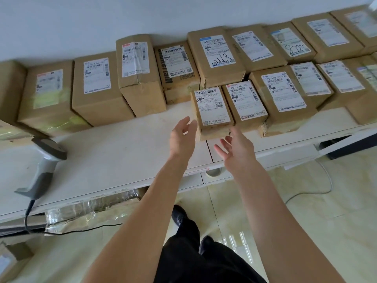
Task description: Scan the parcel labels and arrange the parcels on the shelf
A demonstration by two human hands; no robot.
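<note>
A small brown parcel (212,111) with a white barcode label stands on the white shelf (126,148), in the front row next to another small labelled parcel (245,102). My left hand (181,137) is open just left of the small parcel, fingertips at its side. My right hand (234,147) is open just below its front edge, fingers spread, holding nothing. Several larger labelled cardboard parcels (98,86) line the wall behind. A grey handheld barcode scanner (43,166) lies on the shelf at the far left, its cable hanging down.
More parcels fill the right end of the shelf (283,92). A foil-wrapped package (91,209) sits under the shelf. A carton (10,260) is at the lower left on the tiled floor. A white cable (326,180) trails at right. My legs and shoes are below.
</note>
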